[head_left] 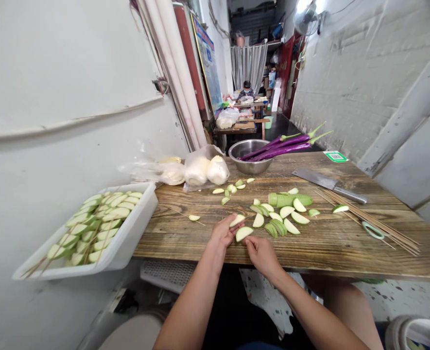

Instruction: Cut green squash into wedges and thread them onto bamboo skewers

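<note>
Over the table's front edge, my left hand (224, 232) is closed around a half-moon zucchini slice (237, 220). A thin stick seems to poke out beside that slice. My right hand (261, 253) is closed, its fingertips pinched at the lower corner of another zucchini slice (244, 234) between the hands. Just right of my hands lie loose zucchini slices (291, 226) and stacked ones (276, 227). Behind these is a partly sliced zucchini (291, 200). Bamboo skewers (377, 221) form a bundle at the right.
A white tub (142, 228) of skewered slices stands at the left. A cleaver (317, 178) and green-handled tool (373, 230) lie right. At the back are bagged white pieces (196, 170) and a steel bowl (251, 166) with eggplants (291, 145). A person (247, 91) sits far off.
</note>
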A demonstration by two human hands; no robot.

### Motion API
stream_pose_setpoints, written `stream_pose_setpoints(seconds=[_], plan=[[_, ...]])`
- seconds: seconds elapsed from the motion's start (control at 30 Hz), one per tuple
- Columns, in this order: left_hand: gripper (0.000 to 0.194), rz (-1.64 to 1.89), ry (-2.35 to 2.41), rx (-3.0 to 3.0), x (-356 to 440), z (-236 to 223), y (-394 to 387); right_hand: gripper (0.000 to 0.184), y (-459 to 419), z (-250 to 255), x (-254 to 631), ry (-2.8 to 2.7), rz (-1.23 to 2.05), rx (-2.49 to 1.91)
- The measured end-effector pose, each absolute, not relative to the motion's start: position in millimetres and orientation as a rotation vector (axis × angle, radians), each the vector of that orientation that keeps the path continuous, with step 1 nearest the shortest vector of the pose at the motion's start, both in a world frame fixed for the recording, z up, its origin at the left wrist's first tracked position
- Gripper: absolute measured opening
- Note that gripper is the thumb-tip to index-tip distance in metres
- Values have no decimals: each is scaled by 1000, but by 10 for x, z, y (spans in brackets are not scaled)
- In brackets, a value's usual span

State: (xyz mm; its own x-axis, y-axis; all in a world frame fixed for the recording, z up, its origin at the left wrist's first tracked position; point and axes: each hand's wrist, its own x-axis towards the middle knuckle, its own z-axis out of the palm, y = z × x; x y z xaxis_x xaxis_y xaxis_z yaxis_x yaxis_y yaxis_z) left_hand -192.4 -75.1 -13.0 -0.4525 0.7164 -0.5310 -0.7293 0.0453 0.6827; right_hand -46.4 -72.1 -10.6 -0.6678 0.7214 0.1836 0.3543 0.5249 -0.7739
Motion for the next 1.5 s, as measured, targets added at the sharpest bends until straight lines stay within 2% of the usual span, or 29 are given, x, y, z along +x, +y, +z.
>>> stream_pose_setpoints(seconds=[0.47, 0.63, 0.73, 0.83, 0.93, 1.07, 1.17, 1.33, 1.5], plan=[[2, 1678, 1209, -10, -1931, -146, -715, 28, -648, -125, -658, -2270, 908, -872], [19, 1703, 1148, 75, -1896, -111, -817, 31, -649, -87, -509, -2211, 859, -883], [21, 1702, 1273, 212, -1840, -101, -874, 31, -601, -65, -176, -2063, 854, -893], [23, 1588, 1693, 603, -1732, -85, -837, 32, -546, -81, 247, -1857, 871, -995], [27, 1317, 2100, 1188, -1589, -35, -726, 35, -522, -125, 582, -1739, 929, -1081], [30, 904, 2196, 1796, -1441, 50, -576, 37, -550, -168, 773, -1690, 1020, -1086], [31, 714, 2183, 1874, -1396, 104, -483, 37, -583, -169, 800, -1670, 1054, -1068], [36, 587, 2200, 1833, -1428, 186, -376, 36, -618, -173, 789, -1651, 1100, -1038], [34, 851, 2192, 1619, -1565, 111, -425, 33, -663, -171, 703, -1716, 1105, -1001]])
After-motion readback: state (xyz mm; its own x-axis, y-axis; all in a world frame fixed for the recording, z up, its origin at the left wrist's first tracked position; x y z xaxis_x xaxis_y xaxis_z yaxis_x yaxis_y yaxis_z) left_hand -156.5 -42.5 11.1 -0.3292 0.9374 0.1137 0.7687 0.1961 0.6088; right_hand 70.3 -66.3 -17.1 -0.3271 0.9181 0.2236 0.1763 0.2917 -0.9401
